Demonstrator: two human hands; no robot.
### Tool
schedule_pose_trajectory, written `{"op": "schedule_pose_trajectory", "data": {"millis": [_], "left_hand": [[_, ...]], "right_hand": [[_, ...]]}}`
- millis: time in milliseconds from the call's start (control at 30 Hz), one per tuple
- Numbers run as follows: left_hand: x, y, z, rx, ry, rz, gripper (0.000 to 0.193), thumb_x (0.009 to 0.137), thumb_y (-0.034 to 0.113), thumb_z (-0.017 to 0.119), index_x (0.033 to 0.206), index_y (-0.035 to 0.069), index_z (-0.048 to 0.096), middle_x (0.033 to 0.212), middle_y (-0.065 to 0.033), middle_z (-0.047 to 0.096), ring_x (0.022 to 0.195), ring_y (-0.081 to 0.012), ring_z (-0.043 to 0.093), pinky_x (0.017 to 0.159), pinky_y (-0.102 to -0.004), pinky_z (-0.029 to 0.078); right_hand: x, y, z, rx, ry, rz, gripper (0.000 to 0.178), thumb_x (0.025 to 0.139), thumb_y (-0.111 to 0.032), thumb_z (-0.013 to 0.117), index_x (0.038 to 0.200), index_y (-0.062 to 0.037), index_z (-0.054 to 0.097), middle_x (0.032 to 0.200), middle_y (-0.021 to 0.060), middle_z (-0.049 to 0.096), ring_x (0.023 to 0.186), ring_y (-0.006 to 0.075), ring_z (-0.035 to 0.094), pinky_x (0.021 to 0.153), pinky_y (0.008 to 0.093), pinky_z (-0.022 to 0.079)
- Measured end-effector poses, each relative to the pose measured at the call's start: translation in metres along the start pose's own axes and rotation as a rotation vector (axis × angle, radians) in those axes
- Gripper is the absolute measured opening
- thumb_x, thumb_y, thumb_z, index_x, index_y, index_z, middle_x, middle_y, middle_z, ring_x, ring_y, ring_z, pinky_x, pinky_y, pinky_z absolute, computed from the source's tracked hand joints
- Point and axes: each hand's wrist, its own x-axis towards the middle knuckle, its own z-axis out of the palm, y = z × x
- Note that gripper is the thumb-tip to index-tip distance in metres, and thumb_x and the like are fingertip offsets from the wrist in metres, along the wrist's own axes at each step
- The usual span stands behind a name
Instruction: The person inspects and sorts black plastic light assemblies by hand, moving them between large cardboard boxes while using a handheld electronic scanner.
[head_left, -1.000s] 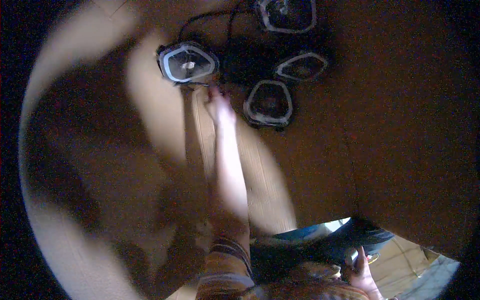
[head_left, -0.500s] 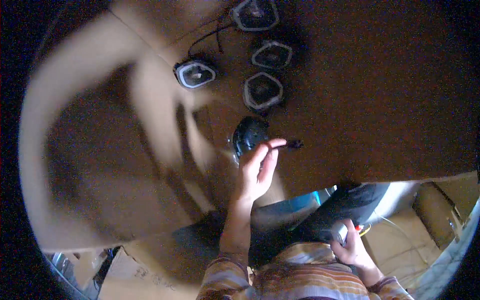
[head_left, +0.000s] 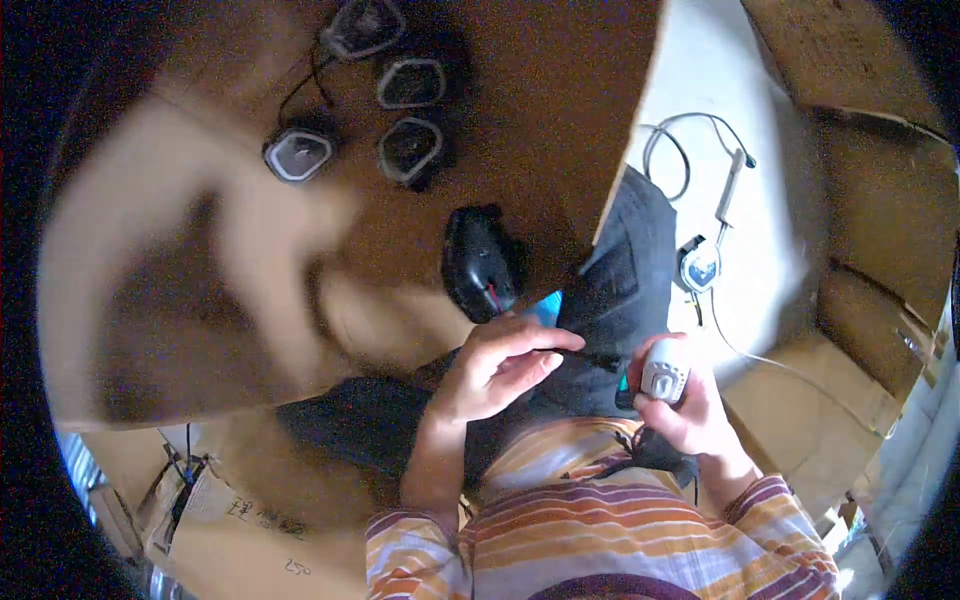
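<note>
My left hand (head_left: 500, 368) pinches a thin dark cable end (head_left: 597, 360) between thumb and fingers. Just beyond it, a glossy black rounded housing (head_left: 478, 255) with a small red wire sits at the cardboard's near edge; whether the cable joins it is hard to see. My right hand (head_left: 695, 405) is wrapped around a light grey handheld device (head_left: 664, 372) with a raised button, turned toward the cable end. A dark part with a bit of green shows beneath the device. Below the right wrist lies a dark bundle (head_left: 655, 455), its kind unclear.
Several dark units with pale angular rims, one of them nearer the left (head_left: 300, 155), rest on the brown cardboard surface (head_left: 540, 110). To the right, another such unit (head_left: 700, 268) and a looped cable (head_left: 690, 160) lie on white. Cardboard boxes (head_left: 880, 210) stand beyond.
The view has swung right. My left hand has come back from over the black housing toward my body, still with the cable; my right hand has raised the grey device nearer to it.
</note>
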Motion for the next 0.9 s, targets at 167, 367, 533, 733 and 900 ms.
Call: {"op": "schedule_pose_trajectory", "data": {"millis": [167, 367, 533, 733, 900], "left_hand": [[-0.004, -0.006, 0.011, -0.044, 0.004, 0.065, 0.007, 0.069, 0.005, 0.054, 0.075, 0.005, 0.056, 0.065, -0.0015, 0.048, 0.057, -0.0105, 0.041, 0.054, -0.0210, 0.033], [-0.009, -0.003, 0.017, -0.039, 0.004, 0.054, 0.008, 0.066, 0.004, 0.055, 0.075, 0.005, 0.056, 0.065, -0.0020, 0.052, 0.056, -0.0115, 0.043, 0.054, -0.0226, 0.034], [-0.006, 0.004, 0.020, 0.063, -0.033, 0.108, 0.009, 0.065, 0.003, 0.056, 0.073, 0.006, 0.056, 0.065, -0.0021, 0.053, 0.058, -0.0137, 0.046, 0.058, -0.0248, 0.034], [0.004, 0.007, 0.028, 0.132, -0.038, 0.175, 0.009, 0.064, 0.003, 0.056, 0.072, 0.006, 0.057, 0.064, -0.0025, 0.052, 0.059, -0.0158, 0.046, 0.061, -0.0264, 0.033], [0.007, 0.007, 0.037, 0.224, -0.015, 0.246, 0.011, 0.064, 0.005, 0.056, 0.074, 0.007, 0.056, 0.062, -0.0027, 0.048, 0.061, -0.0167, 0.045, 0.060, -0.0274, 0.032]], "right_hand": [[-0.009, 0.002, 0.000, 0.174, 0.049, -0.006, 0.036, 0.065, -0.002, 0.051, 0.099, -0.0041, 0.039, 0.078, 0.0020, 0.047, 0.071, 0.0083, 0.045, 0.063, 0.0209, 0.037], [-0.011, -0.001, -0.002, 0.233, 0.029, -0.043, 0.035, 0.065, -0.002, 0.051, 0.098, -0.0049, 0.040, 0.078, 0.0008, 0.048, 0.071, 0.0080, 0.045, 0.063, 0.0206, 0.037], [-0.012, 0.002, -0.005, 0.166, 0.034, -0.111, 0.035, 0.065, -0.001, 0.051, 0.098, -0.0044, 0.040, 0.079, 0.0013, 0.046, 0.071, 0.0080, 0.044, 0.063, 0.0204, 0.037], [-0.012, 0.001, -0.011, 0.018, 0.088, -0.106, 0.035, 0.062, 0.002, 0.049, 0.095, -0.0027, 0.040, 0.078, 0.0030, 0.046, 0.070, 0.0095, 0.045, 0.063, 0.0211, 0.036], [-0.016, 0.005, -0.011, -0.008, 0.188, -0.092, 0.037, 0.059, 0.002, 0.048, 0.095, -0.0014, 0.040, 0.080, 0.0042, 0.046, 0.073, 0.0106, 0.045, 0.065, 0.0222, 0.036]]}}
